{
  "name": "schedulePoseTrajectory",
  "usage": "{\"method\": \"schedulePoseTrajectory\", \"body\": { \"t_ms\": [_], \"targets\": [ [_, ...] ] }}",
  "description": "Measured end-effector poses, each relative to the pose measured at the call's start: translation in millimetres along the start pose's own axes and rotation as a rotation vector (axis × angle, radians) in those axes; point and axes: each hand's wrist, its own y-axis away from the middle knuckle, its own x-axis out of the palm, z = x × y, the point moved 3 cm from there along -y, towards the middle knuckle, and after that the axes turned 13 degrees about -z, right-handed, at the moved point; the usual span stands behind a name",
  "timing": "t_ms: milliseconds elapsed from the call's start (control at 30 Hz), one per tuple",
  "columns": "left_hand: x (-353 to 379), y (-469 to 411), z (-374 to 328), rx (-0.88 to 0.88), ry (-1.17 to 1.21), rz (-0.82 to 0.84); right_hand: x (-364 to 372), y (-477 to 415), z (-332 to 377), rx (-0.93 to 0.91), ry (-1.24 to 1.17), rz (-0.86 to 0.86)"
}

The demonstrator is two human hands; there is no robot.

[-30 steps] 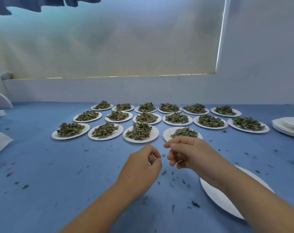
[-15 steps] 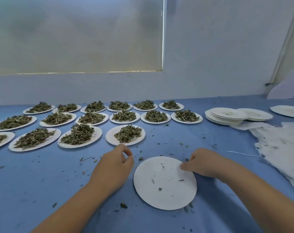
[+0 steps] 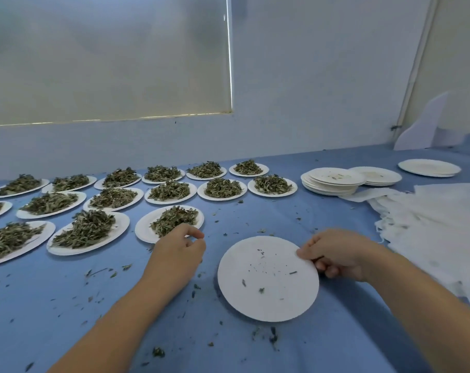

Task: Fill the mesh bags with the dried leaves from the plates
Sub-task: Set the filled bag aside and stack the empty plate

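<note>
Right hand [image 3: 338, 254] pinches the emptied plate [image 3: 266, 286] by its right rim; left hand [image 3: 176, 255], loosely curled and empty, is nearest the next heaped plate [image 3: 142, 230]; mesh bags [image 3: 430, 219] lie at the right edge of the table [image 3: 67, 305].

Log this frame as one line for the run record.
right hand: pinches rim of near-empty paper plate | left hand: loosely curled, nothing visible, beside nearest leaf plate | mesh bags: piled right
</note>
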Motion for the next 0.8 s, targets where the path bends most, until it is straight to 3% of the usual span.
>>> {"method": "schedulePoseTrajectory", "body": {
  "t_ms": [167, 333, 633, 733, 800],
  "targets": [
    [47, -5, -26, 0.013, -0.013, 0.042, -53, -28, -12, 0.065, -0.230, -0.099],
    [76, 8, -26, 0.224, -0.311, 0.032, -96, -67, -4, 0.044, -0.502, -0.307],
    [78, 5, -23, 0.182, -0.238, 0.064, -137, -142, 21, 0.047, -0.909, -0.568],
    [79, 4, -23, 0.187, -0.259, 0.068, -141, -157, 25, 0.084, -0.948, -0.625],
    [79, 3, -22, 0.182, -0.258, 0.064, -140, -166, 20, 0.088, -0.850, -0.681]
  ]
}}
